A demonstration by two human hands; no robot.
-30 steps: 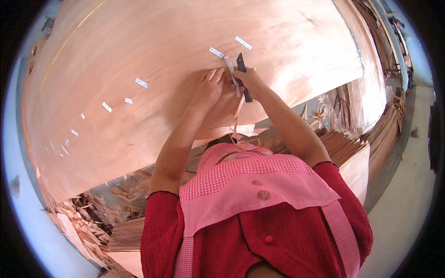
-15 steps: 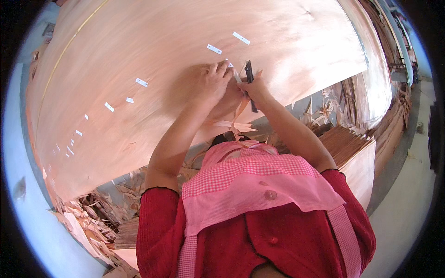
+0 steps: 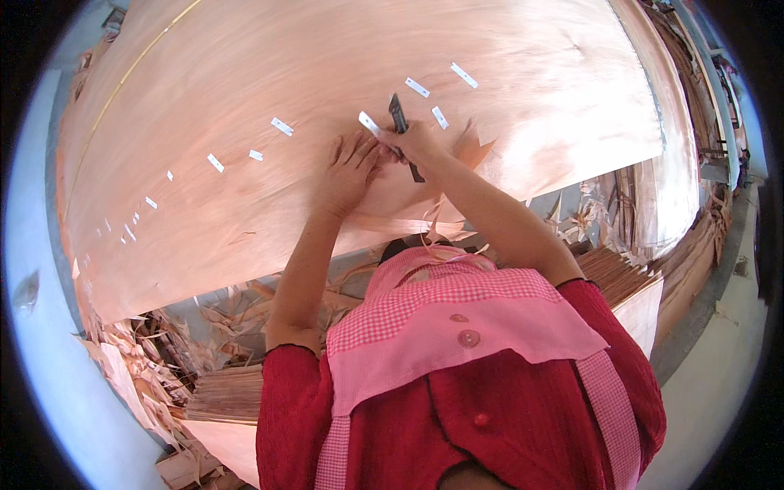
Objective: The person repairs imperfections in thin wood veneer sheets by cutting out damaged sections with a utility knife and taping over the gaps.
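My left hand (image 3: 347,174) lies on a broad sheet of pale reddish wood veneer (image 3: 523,49), fingers stretched out and close together. Beside its fingertips, my right hand (image 3: 415,140) is closed around a slim black tool that looks like a utility knife (image 3: 398,113), held slantwise over the sheet. A short white tape strip (image 3: 369,123) stands out from the right fingertips. Just right of that hand, another white tape piece (image 3: 439,118) sits on the veneer. A torn veneer scrap (image 3: 471,147) lies by the right wrist.
Several more white tape pieces (image 3: 282,126) run across the sheet in a loose line. A yellow strip (image 3: 135,65) crosses its left part. Veneer stacks (image 3: 625,278) and loose scraps (image 3: 151,359) lie below the near edge. Piled sheets stand at the right.
Both hands have shifted left along the sheet. The tape piece that was under my left fingertips now lies uncovered on the veneer. A white strip now shows at my right fingertips, further left.
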